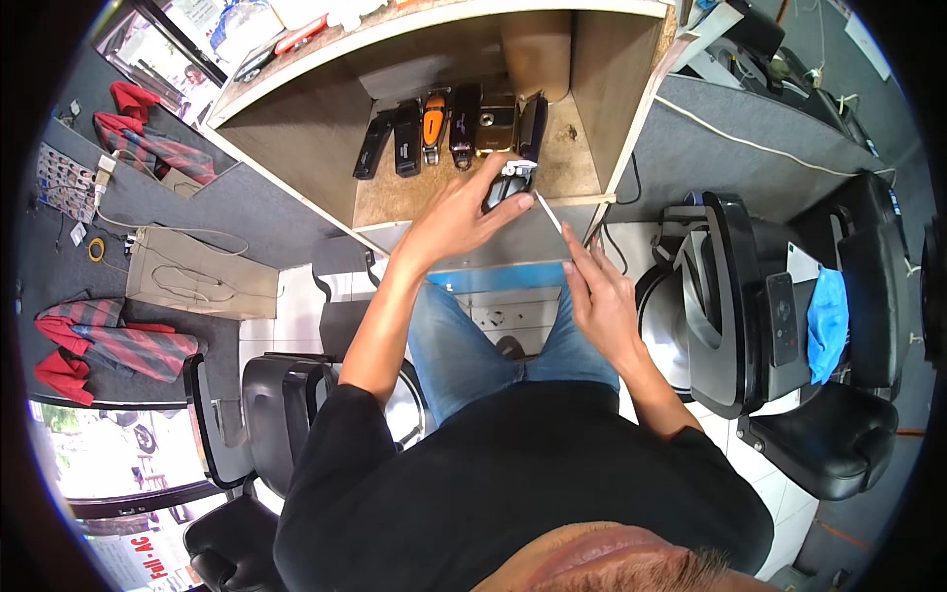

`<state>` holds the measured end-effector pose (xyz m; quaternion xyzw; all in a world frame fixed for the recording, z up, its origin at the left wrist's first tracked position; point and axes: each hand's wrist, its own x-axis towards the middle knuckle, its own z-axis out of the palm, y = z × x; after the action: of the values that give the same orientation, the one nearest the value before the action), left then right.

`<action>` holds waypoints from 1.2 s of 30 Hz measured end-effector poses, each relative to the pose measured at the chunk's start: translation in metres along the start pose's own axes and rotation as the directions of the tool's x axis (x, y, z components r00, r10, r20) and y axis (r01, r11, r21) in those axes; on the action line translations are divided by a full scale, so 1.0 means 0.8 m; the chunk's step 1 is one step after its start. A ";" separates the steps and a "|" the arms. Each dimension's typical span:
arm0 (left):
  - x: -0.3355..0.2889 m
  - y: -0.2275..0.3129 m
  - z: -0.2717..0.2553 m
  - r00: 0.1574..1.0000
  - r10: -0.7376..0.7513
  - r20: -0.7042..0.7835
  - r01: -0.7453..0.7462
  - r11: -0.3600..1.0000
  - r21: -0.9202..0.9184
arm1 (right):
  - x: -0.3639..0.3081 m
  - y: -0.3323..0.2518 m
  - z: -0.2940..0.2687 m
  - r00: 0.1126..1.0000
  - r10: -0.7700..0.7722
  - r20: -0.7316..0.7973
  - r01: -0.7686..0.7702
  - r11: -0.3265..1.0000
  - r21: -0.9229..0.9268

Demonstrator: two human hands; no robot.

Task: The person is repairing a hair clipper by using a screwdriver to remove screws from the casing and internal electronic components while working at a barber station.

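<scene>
Left hand (456, 212): closed around a black hair clipper (508, 185) with a pale blade end, held over the front edge of the wooden shelf compartment (582, 168). Right hand (599, 293): fingers pinched on a thin white stick-like tool (548, 212), its kind too small to tell, the tip angled up toward the clipper's head. On the shelf behind: a row of hair clippers (449, 126) standing side by side, mostly black, one orange, one gold-faced. To the right: black barber chair (789, 355) with a blue cloth (827, 321) draped on it. To the left: red striped cloths (109, 340).
</scene>
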<state>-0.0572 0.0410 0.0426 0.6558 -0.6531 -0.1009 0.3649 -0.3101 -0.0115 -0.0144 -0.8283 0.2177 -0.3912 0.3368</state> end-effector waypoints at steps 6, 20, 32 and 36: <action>0.003 0.002 -0.003 0.999 -0.032 0.004 0.031 0.998 0.052 | 0.015 -0.011 -0.016 0.860 0.469 0.199 -0.509 0.809 0.295; 0.002 0.006 -0.009 0.988 -0.132 0.079 0.127 0.990 0.055 | 0.007 -0.026 -0.026 0.747 0.560 0.357 -0.642 0.471 0.604; 0.006 0.019 -0.016 0.980 -0.173 0.100 0.174 0.985 0.001 | -0.001 -0.010 -0.026 0.692 0.500 0.521 -0.673 0.185 0.716; 0.007 0.018 -0.015 0.981 -0.156 0.112 0.160 0.987 -0.025 | 0.001 -0.024 -0.025 0.728 0.544 0.417 -0.641 0.325 0.696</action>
<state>-0.0605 0.0417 0.0623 0.6929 -0.6162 -0.1764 0.3303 -0.3237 -0.0068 0.0091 -0.4620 0.2841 -0.2492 0.8024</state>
